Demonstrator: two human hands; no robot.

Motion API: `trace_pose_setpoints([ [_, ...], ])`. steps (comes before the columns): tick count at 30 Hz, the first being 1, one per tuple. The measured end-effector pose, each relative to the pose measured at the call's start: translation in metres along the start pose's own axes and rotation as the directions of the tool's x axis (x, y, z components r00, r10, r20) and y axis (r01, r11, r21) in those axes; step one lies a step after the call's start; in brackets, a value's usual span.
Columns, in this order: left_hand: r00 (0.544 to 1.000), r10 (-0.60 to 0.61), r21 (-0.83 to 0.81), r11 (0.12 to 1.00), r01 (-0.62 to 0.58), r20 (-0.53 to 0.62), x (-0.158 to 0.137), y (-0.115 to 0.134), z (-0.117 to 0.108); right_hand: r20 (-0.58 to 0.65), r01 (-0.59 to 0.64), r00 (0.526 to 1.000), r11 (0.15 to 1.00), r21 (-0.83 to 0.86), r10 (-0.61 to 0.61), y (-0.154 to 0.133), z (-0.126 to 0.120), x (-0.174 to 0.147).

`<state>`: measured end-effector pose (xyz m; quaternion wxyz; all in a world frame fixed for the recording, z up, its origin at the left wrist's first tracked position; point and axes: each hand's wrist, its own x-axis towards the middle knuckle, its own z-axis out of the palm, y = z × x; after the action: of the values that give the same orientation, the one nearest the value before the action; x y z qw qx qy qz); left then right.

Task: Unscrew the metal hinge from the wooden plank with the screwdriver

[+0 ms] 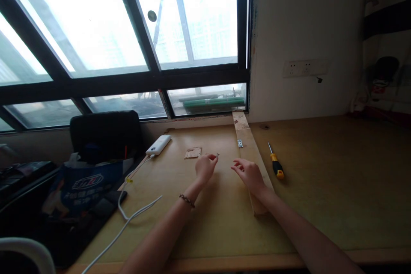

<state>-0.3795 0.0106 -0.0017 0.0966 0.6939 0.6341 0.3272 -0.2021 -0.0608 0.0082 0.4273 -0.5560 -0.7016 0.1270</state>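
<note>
Window fills the upper left and upper centre of the frame, bright behind dark bars. Wall stands at upper right. Table spans the centre and lower right; its near edge runs along the bottom.

Black chair at left; blue bag below its backrest, lower left.

Board lies lengthwise on the table, from just under the window's right corner down to lower centre.

Left hand at centre, left of the board: thumb and fingertips together, pinched on a small piece. Right hand is just right of centre, over the board in this view; contact with it cannot be told. Its fingers are curled, tips close to the thumb; cannot tell whether they meet or hold anything.

White cable trails across lower left, one branch running up to the power bank, left of centre. Screwdriver, yellow and black, lies right of the board, tip toward the window. Socket on the wall, upper right. Flat square packet lies just beyond the left hand.

Bracelet on the left wrist. Metal plate at the board's left edge, above the right hand. Small piece: at the left fingertips, frame centre; detail too small to read.
</note>
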Motion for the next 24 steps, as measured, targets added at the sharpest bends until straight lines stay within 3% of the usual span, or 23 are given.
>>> trace_pose_setpoints([
  [4,0.981,-0.191,0.267,0.944,0.195,-0.041,0.048,-0.021,-0.002,0.05,0.071,0.997,0.991,-0.113,-0.065,-0.004,-0.003,-0.002],
  [8,0.962,-0.27,0.404,0.876,0.263,-0.04,0.071,-0.032,0.008,0.092,0.128,0.989,0.972,-0.198,-0.112,-0.007,-0.005,-0.003],
  [24,0.991,-0.124,0.575,0.808,0.125,-0.04,0.072,-0.038,0.019,0.134,0.132,0.986,0.945,-0.298,-0.095,-0.005,-0.008,-0.001],
])
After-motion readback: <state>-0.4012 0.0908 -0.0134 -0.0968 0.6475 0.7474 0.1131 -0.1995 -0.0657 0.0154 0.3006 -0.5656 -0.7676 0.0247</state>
